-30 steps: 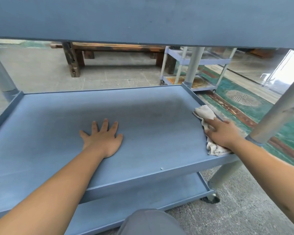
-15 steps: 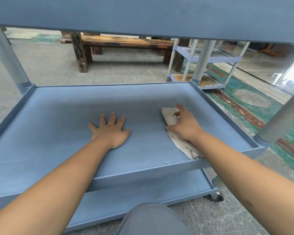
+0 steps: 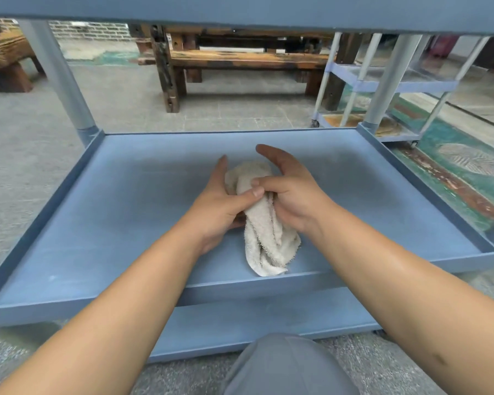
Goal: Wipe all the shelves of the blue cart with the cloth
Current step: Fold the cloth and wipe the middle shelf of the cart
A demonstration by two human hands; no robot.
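Middle shelf [image 3: 126,223]: both hands, left hand [image 3: 223,206], right hand [image 3: 291,195], grip cloth [image 3: 265,238]

Wooden bench [image 3: 240,59] behind; small cart [image 3: 382,86], green rug [image 3: 454,166] right.

Bare middle shelf [image 3: 103,223] either side of hands; top shelf [image 3: 240,10] overhead.

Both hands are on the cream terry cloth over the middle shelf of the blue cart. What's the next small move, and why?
Probably let the left hand take the bunched cream terry cloth and sweep it leftward: the left thumb already pinches it, the right hand is loosening with its fingers lifted, and the blue middle shelf lies bare on that side.
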